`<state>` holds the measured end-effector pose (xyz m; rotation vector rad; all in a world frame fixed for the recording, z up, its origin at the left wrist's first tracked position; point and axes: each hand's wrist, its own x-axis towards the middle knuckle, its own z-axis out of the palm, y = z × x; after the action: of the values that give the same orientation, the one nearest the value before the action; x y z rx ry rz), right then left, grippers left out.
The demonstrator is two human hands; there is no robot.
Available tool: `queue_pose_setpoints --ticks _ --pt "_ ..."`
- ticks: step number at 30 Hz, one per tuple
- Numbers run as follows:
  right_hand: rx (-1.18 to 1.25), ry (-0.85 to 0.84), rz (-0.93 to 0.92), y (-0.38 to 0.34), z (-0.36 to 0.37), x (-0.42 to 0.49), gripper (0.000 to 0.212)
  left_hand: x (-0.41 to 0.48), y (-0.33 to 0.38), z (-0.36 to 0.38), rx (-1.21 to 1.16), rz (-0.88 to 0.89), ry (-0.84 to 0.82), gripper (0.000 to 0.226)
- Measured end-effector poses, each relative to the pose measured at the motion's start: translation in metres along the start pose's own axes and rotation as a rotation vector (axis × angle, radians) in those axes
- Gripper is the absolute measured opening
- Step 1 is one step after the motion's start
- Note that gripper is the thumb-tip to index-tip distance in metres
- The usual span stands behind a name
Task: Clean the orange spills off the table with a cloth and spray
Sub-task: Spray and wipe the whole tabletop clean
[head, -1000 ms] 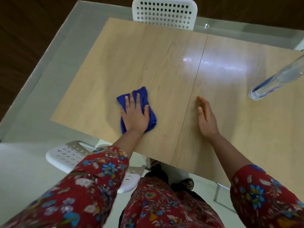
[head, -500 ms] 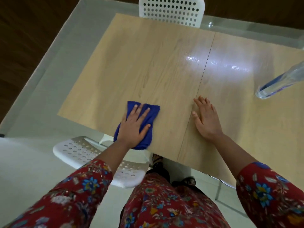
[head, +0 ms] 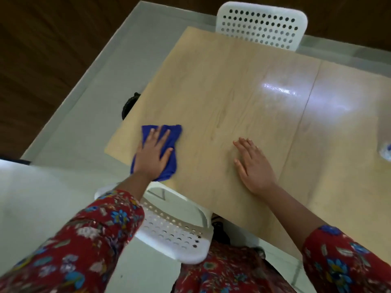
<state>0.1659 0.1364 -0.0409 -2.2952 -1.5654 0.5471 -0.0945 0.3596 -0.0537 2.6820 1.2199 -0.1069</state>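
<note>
Both hands flat, left hand (head: 153, 158) half hiding cloth (head: 174, 134), right hand (head: 256, 167) on table (head: 232, 81), bottle (head: 386, 153) cropped, blurred.

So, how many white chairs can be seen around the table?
2. The far chair stands beyond the table; the near chair sits partly under its near edge. Others may lie outside the view.

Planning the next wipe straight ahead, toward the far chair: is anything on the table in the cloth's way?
Nothing visible. The left hand presses the cloth at the table's near edge, and no object lies ahead of it. The right hand rests flat off to the right.
</note>
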Motion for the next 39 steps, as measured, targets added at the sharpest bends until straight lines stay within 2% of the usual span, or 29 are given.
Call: queue_pose_setpoints --ticks 3,10,14,19,22,25,29,34,37,39 --pt "-0.078 0.000 0.016 0.000 0.009 0.006 0.060 0.021 -0.065 -0.013 -0.015 -0.084 -0.010 0.062" --pt "-0.029 0.071 0.032 -0.001 0.007 0.006 0.058 0.050 -0.131 -0.030 -0.019 0.142 0.004 0.059" --pt "-0.046 0.069 0.025 -0.001 0.008 0.005 0.058 0.061 -0.143 -0.033 -0.132 0.009 0.000 0.061" --pt "-0.054 0.089 0.024 0.000 0.008 0.006 0.057 0.042 -0.098 -0.018 0.021 -0.161 0.065 0.068" --pt "-0.059 0.095 0.024 -0.001 0.009 0.004 0.055 0.007 -0.064 -0.003 0.009 -0.072 0.032 0.064" --pt "-0.047 0.109 0.019 -0.001 0.008 0.005 0.054 0.002 -0.091 -0.007 0.009 -0.036 0.027 0.063" --pt "-0.050 0.112 0.025 -0.001 0.009 0.006 0.054 0.036 -0.130 -0.021 -0.067 -0.305 0.035 0.060" --pt "-0.047 0.138 0.019 -0.002 0.011 0.005 0.053 0.049 -0.076 -0.017 -0.017 -0.495 0.081 0.063" --pt "-0.007 0.228 0.034 -0.009 0.009 0.012 0.046 0.045 -0.004 -0.013 -0.041 -0.428 0.046 0.066" --pt "0.059 0.290 0.098 -0.021 0.007 0.026 0.045 0.036 0.063 -0.005 -0.163 -0.348 0.010 0.067"
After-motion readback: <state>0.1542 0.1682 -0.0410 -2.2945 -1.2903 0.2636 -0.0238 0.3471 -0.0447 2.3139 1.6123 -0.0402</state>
